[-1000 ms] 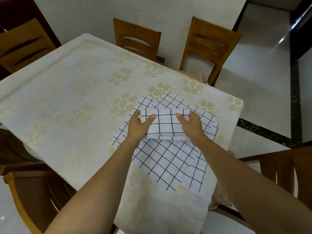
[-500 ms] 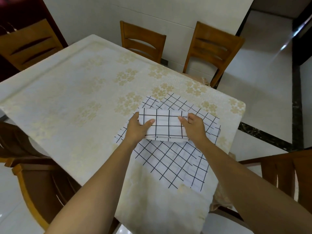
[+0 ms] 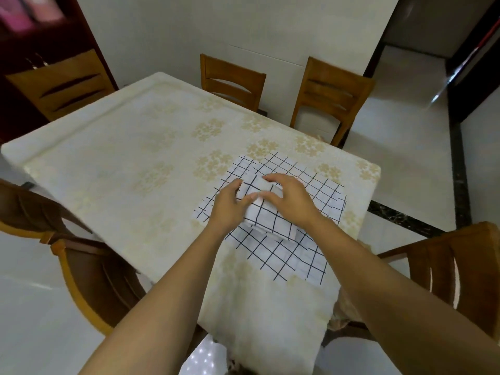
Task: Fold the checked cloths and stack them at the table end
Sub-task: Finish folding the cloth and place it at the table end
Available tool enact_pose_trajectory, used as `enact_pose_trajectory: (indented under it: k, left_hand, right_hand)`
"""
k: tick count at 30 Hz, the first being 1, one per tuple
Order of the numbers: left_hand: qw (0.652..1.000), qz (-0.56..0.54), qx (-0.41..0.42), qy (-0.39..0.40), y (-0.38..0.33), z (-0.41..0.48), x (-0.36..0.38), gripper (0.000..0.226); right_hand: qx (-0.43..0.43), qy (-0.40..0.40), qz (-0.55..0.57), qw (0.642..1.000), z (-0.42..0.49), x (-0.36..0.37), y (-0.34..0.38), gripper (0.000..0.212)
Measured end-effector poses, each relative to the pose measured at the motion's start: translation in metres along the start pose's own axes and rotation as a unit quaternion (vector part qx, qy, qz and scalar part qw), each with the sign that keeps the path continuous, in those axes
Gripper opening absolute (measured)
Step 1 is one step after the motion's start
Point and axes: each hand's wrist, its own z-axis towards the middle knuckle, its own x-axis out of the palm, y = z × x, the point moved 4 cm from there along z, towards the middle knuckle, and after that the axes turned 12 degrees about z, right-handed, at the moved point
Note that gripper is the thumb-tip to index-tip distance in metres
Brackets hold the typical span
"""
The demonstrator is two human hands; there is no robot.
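Observation:
A small folded checked cloth (image 3: 266,221), white with black grid lines, is held between both hands just above a larger checked cloth (image 3: 292,255) that lies spread flat near the table's right end. My left hand (image 3: 230,207) grips the folded cloth's left side with the thumb on top. My right hand (image 3: 289,201) lies over its right half, fingers curled across the top. The folded cloth's upper part is hidden under my hands.
The table (image 3: 121,169) wears a cream cloth with pale gold flowers. Wooden chairs stand around it: two at the far side (image 3: 232,79) (image 3: 332,96), one far left (image 3: 59,85), one near left (image 3: 89,274), one at the right (image 3: 460,266). Tiled floor lies to the right.
My hands have come closer together and the folded cloth between them has become narrower and thicker. The camera view has risen and tipped, showing more of the wall.

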Motion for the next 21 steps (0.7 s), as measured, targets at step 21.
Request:
enact_pose_trajectory:
  k: [21]
  left_hand:
    - [0.978, -0.050, -0.090, -0.179, 0.040, -0.145, -0.159, 0.007]
  right_hand:
    - [0.187, 0.062, 0.402, 0.894, -0.089, 0.086, 0.065, 0.025]
